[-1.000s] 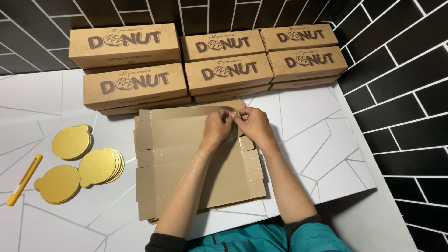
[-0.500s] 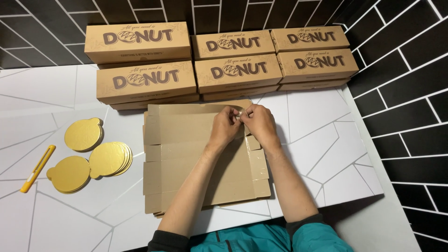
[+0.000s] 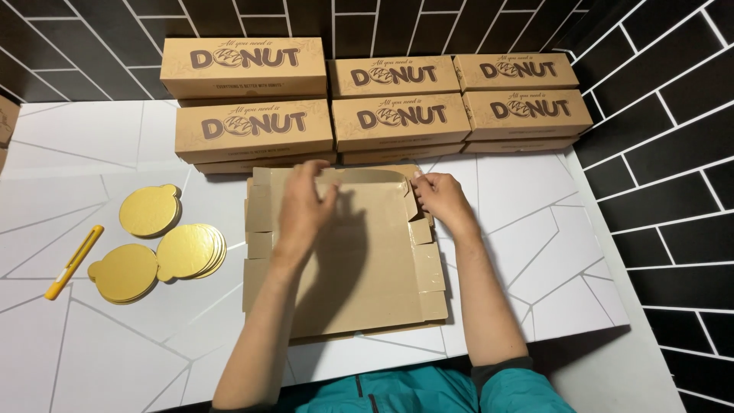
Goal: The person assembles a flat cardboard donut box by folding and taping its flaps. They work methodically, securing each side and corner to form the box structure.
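Observation:
A flat, unfolded brown cardboard box blank lies on the white table in front of me. My right hand pinches the blank's far right corner flap, which stands slightly raised. My left hand hovers with fingers spread over the left half of the blank, near its far edge, holding nothing. The far flap of the blank is lifted a little between the two hands.
Several closed brown printed boxes are stacked against the black tiled wall at the back. Round gold cake boards lie at the left, with a yellow utility knife beside them. The table ends at the right wall.
My left hand has left the far right corner and moved left over the blank, fingers opening. My right hand stays on the corner flap. The view shifted slightly.

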